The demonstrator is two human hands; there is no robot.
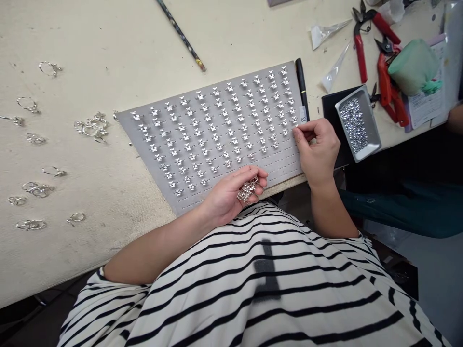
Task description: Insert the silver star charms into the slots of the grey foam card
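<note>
A grey slotted display board lies on the table, with rows of silver rings standing in its slots. Over its near edge, my left hand is cupped palm up, its fingers curled round a small heap of silver rings. My right hand is at the board's right edge, thumb and forefinger pinched together beside the last ring of the end row. Whatever lies between those fingertips is hidden. Slots nearest my body, between both hands, hold no rings.
Loose rings lie scattered at the left. A patterned pencil lies beyond the board, a black pen along its right side. Further right are a grey tray of small shiny pieces, red-handled pliers and a green pouch.
</note>
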